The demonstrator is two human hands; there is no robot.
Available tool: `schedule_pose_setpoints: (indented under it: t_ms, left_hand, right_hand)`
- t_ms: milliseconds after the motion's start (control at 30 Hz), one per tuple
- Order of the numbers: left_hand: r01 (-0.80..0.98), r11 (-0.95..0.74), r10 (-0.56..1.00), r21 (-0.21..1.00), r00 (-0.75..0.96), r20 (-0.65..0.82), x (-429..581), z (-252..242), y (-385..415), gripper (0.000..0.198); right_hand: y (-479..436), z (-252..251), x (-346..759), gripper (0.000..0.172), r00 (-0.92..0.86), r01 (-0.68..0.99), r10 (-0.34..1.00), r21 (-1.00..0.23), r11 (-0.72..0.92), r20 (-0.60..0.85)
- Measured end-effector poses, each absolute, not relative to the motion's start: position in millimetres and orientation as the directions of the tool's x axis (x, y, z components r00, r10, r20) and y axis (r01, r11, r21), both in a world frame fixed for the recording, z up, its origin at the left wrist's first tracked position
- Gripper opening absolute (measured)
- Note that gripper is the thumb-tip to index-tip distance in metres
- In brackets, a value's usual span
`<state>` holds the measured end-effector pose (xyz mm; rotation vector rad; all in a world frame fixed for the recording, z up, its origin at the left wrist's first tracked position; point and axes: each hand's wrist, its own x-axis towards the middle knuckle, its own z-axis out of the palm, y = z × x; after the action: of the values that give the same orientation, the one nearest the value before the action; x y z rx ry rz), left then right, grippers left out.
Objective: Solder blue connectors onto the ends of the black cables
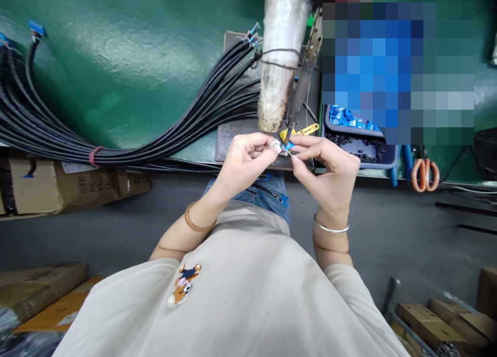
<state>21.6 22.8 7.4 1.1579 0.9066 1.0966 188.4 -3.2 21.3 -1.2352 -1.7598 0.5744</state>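
item: small blue connector (289,146), at the counter's (135,62) front edge. left hand (248,160) and right hand (330,173) both pinch it by the fingertips. probably light, stiff and fiddly; best gripped by the body, not the thin leads.

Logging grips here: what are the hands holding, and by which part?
The left hand and right hand pinch a small blue part by its opposite ends.

Glossy green table (128,51), black rubbery cables (155,139)
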Motion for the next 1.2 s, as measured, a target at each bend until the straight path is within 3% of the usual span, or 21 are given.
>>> schedule_pose_setpoints:
  t_ms: [600, 800, 1000, 1200]
  left_hand:
    - [-0.186, 0.123, 0.945, 0.975, 0.321, -0.058, 18.5, 4.8, 25.4, 0.022]
    - [-0.122, 0.17, 0.909, 0.978, 0.404, -0.107, 13.2, 1.5, 17.6, 0.009]
    - [-0.088, 0.052, 0.906, 0.995, 0.422, -0.01, 5.1, -1.4, 8.5, 0.008]
    - [-0.02, -0.064, 0.905, 0.998, 0.421, 0.067, 3.7, -5.1, 5.1, 0.011]
  right_hand:
    - [-1.9, 22.3, 190.9, 0.012, -0.156, 0.513, 0.921, -0.767, 0.385, 0.358]
    - [-15.8, 22.4, 188.2, 0.011, -0.081, 0.589, 0.873, -0.684, 0.431, 0.481]
    - [-30.9, 26.4, 189.6, 0.019, 0.009, 0.641, 0.864, -0.666, 0.381, 0.503]
    - [-32.2, 24.5, 185.9, 0.018, -0.146, 0.667, 0.883, -0.615, 0.421, 0.446]
